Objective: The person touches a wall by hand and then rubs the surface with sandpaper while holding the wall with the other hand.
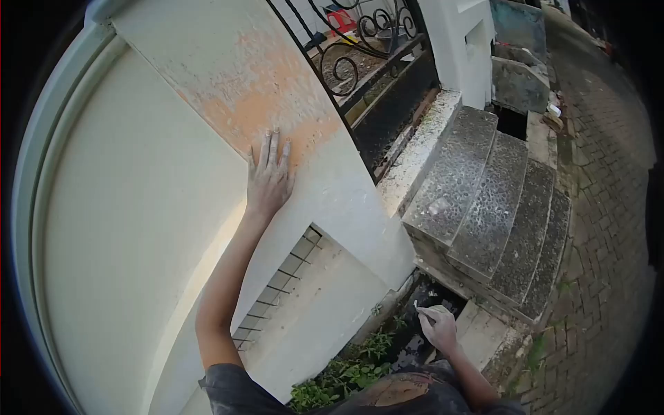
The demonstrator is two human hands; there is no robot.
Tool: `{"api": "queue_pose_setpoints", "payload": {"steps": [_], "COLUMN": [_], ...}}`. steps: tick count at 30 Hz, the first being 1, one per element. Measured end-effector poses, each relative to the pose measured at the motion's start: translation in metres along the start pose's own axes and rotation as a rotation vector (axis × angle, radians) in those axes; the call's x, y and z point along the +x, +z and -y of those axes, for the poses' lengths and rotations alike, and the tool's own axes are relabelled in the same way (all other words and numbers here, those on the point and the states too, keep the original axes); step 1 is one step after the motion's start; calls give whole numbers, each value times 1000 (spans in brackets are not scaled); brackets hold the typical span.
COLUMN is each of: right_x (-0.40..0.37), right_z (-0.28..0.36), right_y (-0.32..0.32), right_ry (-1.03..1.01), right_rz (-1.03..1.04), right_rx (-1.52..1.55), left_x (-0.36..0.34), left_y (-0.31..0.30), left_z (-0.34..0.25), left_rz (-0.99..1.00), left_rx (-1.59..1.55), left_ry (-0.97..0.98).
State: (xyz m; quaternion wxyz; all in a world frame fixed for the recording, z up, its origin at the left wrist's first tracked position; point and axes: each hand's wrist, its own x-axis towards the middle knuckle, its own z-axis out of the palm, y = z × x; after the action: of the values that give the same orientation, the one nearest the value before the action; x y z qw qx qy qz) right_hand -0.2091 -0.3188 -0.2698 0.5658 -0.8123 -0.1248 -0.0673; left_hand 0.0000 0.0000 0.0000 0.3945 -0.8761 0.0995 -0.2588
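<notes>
My left hand (pixel 270 173) lies flat against the white wall (pixel 339 187), its dusty fingers spread over the lower edge of an orange patch (pixel 266 104) where the paint is worn or scraped. Lower right, my right hand (pixel 438 328) hangs over a dark drain, its fingers pinched around a small whitish piece (pixel 416 305) that is too small to identify. Pale dust covers both hands.
Right of the wall stands a black iron gate (pixel 346 76), with stone steps (pixel 477 200) below it. Green plants (pixel 353 370) grow along the drain (pixel 443 294). A barred opening (pixel 277 283) sits low in the wall. Brick paving (pixel 602 235) runs along the right.
</notes>
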Motion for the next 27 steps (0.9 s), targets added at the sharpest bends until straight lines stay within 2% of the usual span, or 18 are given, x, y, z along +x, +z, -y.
{"api": "queue_pose_setpoints", "payload": {"steps": [2, 3, 6, 11, 15, 17, 18, 19, 20, 24, 27], "right_x": [-4, 14, 35, 53, 56, 56, 56, 59, 66, 86, 111], "right_z": [3, -21, -34, -51, -71, -83, -96, -106, -98, -120, -102], "right_y": [9, -13, -8, -30, -52, -60, -61, -61, -65, -64, -62], "right_ry": [-19, 18, 53, 105, 203, 294, 257, 219, 269, 349, 337], "right_rz": [-46, -33, -39, -91, -186, -209, -228, -245, -261, -161, -175], "right_rx": [-3, -13, 34, 20, 17, 67, 21, -28, 29, -126, 93], "left_x": [11, 39, 66, 70, 79, 102, 121, 139, 159, 222, 240], "left_y": [7, 28, 54, 110, 110, 76, 48, 23, -1, -93, -105], "left_z": [8, -27, -58, -125, -122, -87, -62, -33, -1, 123, 140], "left_rz": [-92, -64, -35, 81, 225, 146, 110, 45, -20, -331, -412], "left_rx": [-64, -61, 31, 105, 60, 85, 103, 104, 105, 337, 419], "left_ry": [56, 98, 232, 511, 647, 536, 465, 349, 231, -178, -359]}}
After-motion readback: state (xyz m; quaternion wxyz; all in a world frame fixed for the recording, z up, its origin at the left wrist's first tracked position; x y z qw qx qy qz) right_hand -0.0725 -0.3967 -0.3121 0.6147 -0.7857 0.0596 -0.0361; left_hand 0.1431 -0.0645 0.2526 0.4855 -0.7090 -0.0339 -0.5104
